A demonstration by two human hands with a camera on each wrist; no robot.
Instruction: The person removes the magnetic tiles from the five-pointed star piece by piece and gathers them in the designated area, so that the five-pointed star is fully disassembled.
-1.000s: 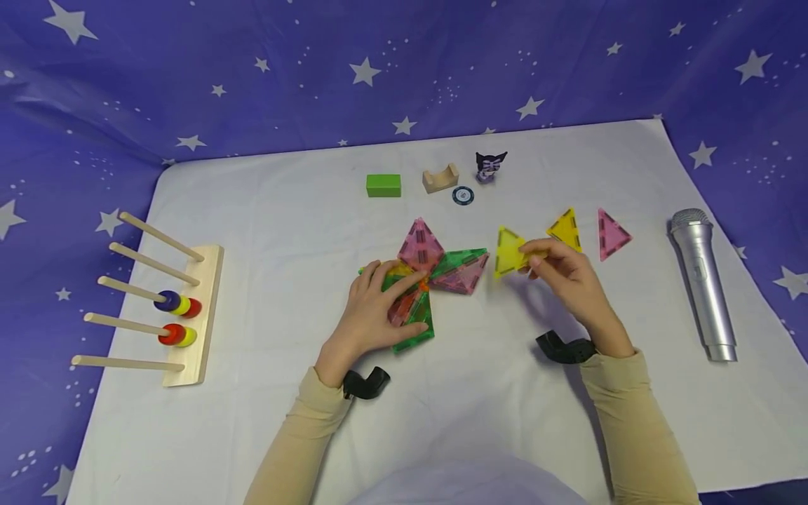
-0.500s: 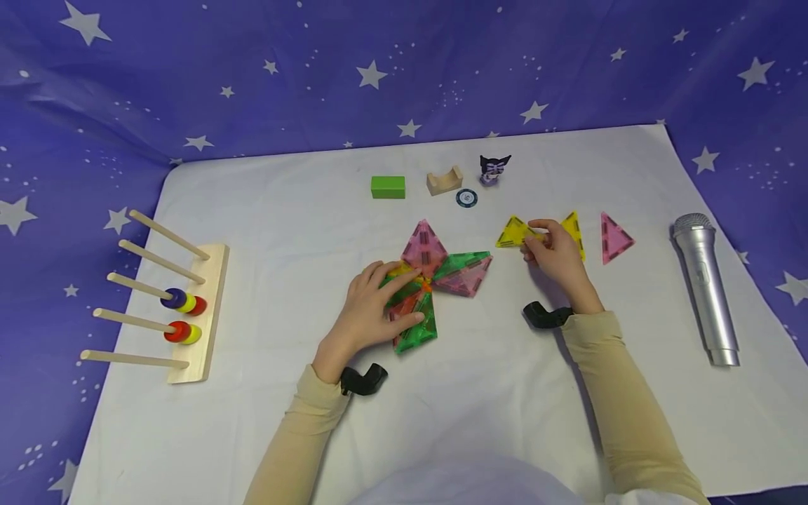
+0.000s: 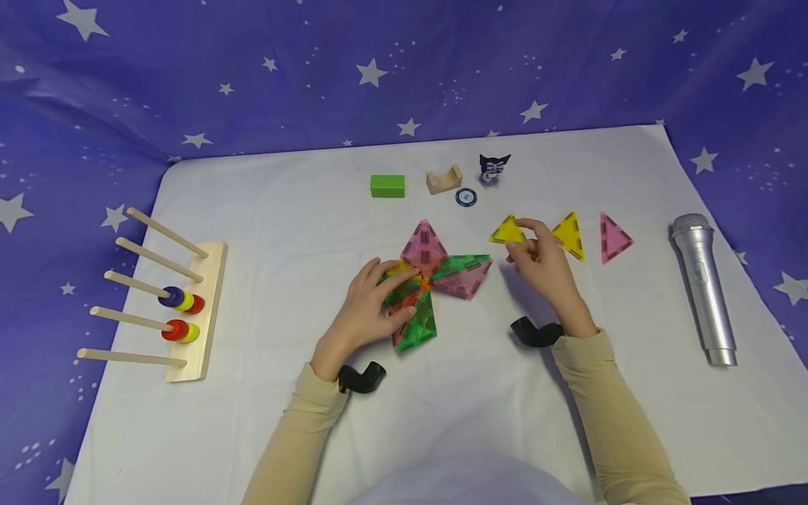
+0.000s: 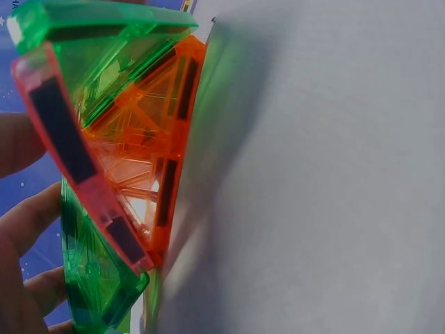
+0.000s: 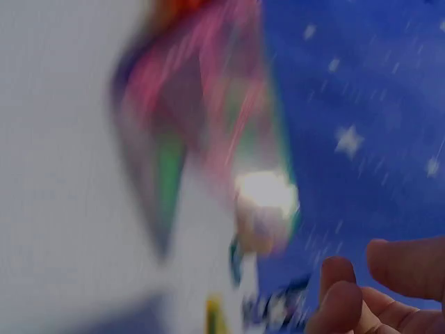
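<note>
Translucent magnetic tiles in pink, green, yellow and orange form a pinwheel-like build [image 3: 424, 247] on the white cloth. My left hand [image 3: 362, 308] holds the build's left side, the index finger over its centre and the thumb on the lower wing. In the left wrist view those fingertips touch the green tiles [image 4: 97, 271], beside an orange tile [image 4: 149, 139]. My right hand [image 3: 546, 266] hovers at a yellow triangle tile [image 3: 507, 230], loosely bent. Nothing shows between its thumb and fingers in the right wrist view. Another yellow triangle tile [image 3: 571, 236] and a pink triangle tile [image 3: 614, 238] lie farther right.
A wooden peg rack [image 3: 205, 308] with coloured rings stands at the left. Behind are a green block [image 3: 387, 186], a curved wooden block [image 3: 445, 181], a round token [image 3: 466, 197] and a small figurine [image 3: 492, 170]. A silver microphone [image 3: 705, 291] lies at the right.
My right hand moved the yellow triangle tile back and left, laid it behind its earlier place, then drew its fingers toward me. The left thumb slid slightly inward on the build.
</note>
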